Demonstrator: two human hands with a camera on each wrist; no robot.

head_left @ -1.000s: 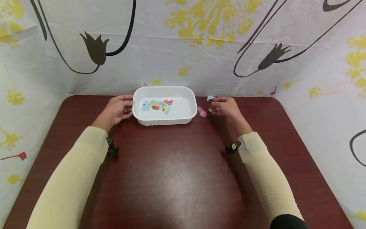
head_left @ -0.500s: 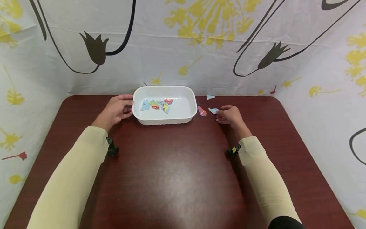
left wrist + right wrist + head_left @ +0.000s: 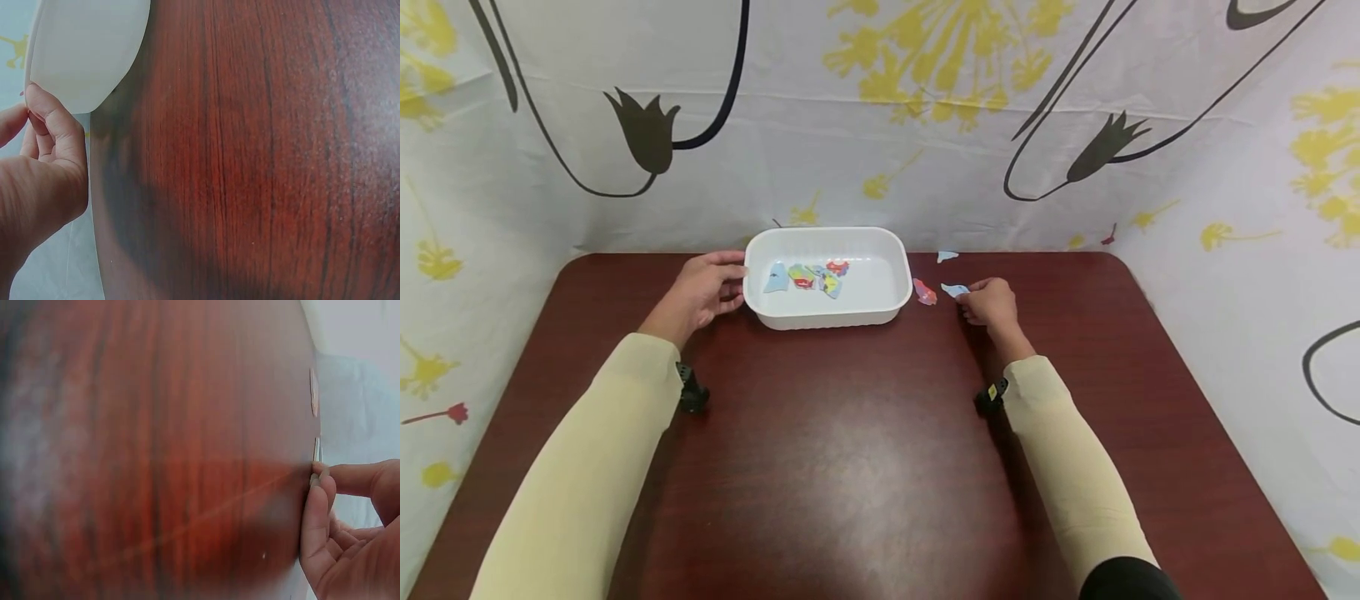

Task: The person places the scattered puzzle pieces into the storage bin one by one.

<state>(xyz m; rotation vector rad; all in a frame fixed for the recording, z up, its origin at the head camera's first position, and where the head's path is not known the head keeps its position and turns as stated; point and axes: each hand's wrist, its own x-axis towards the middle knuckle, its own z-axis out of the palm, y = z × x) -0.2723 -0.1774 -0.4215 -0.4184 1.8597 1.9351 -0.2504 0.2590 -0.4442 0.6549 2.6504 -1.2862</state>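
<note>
A white plastic tub [image 3: 827,319] stands at the table's far edge with several colourful flat pieces, like jigsaw pieces [image 3: 830,282], lying in it. My left hand [image 3: 703,287] grips the tub's left end; the left wrist view shows thumb and forefinger pinching its rim [image 3: 31,62]. Right of the tub, my right hand [image 3: 992,307] pinches a light-blue piece [image 3: 955,290] by its right end, low over the table. Between that piece and the tub lies a red-pink piece [image 3: 925,292]. Farther back, a small pale-blue piece [image 3: 947,256] lies at the edge.
The dark red-brown table [image 3: 850,450] runs from the tub toward the person. Behind it and along both sides hangs a white patterned cloth [image 3: 880,108]. Each wrist wears a small black camera; the left one [image 3: 692,390] sits just above the tabletop.
My right hand first came away from the far small piece toward the person, then reached the light-blue piece and took its end between thumb and finger. My left hand stays at the tub.
</note>
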